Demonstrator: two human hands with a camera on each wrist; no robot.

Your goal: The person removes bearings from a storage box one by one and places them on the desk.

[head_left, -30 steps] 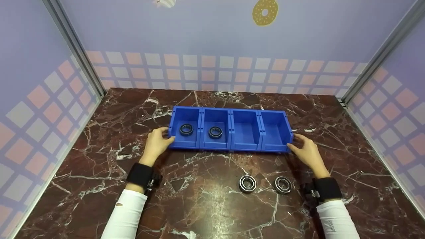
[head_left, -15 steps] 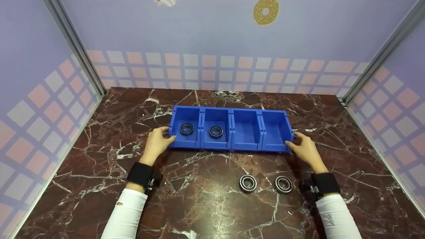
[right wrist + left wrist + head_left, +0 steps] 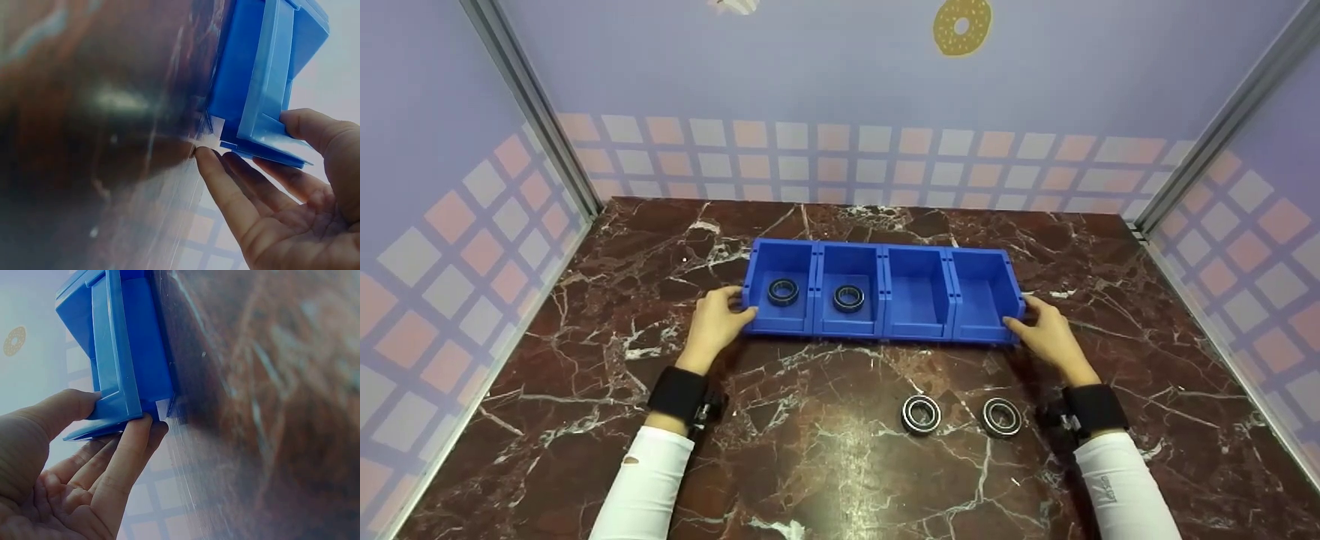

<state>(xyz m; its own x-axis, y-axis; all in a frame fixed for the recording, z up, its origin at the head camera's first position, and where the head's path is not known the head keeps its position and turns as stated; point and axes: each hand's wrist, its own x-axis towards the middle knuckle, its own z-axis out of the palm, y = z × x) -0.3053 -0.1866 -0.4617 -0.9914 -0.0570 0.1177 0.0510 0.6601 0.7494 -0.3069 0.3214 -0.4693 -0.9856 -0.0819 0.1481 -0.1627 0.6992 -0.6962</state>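
A blue row of joined open bins (image 3: 915, 331) sits on the marbled tabletop. My left hand (image 3: 714, 324) pinches its left end wall, thumb inside the front edge and fingers along the outside, as the left wrist view also shows. At the other end my right hand (image 3: 1048, 334) pinches the right end wall the same way, thumb on the inner side. One ball bearing (image 3: 784, 301) lies in the leftmost bin, and a second bearing (image 3: 849, 307) lies in the bin beside it. In front of the row, two more bearings, a left one (image 3: 911, 429) and a right one (image 3: 991, 428), lie flat.
The dark red marble tabletop (image 3: 810, 450) runs back to a lilac wall (image 3: 840, 90) with a checked pattern. Side panels with grey metal posts stand at left and right. Each wrist wears a black band with a camera.
My right hand has shifted slightly inward and up, its thumb now farther over the right end wall. The left hand keeps its hold, and the bins and bearings look nearly unmoved.
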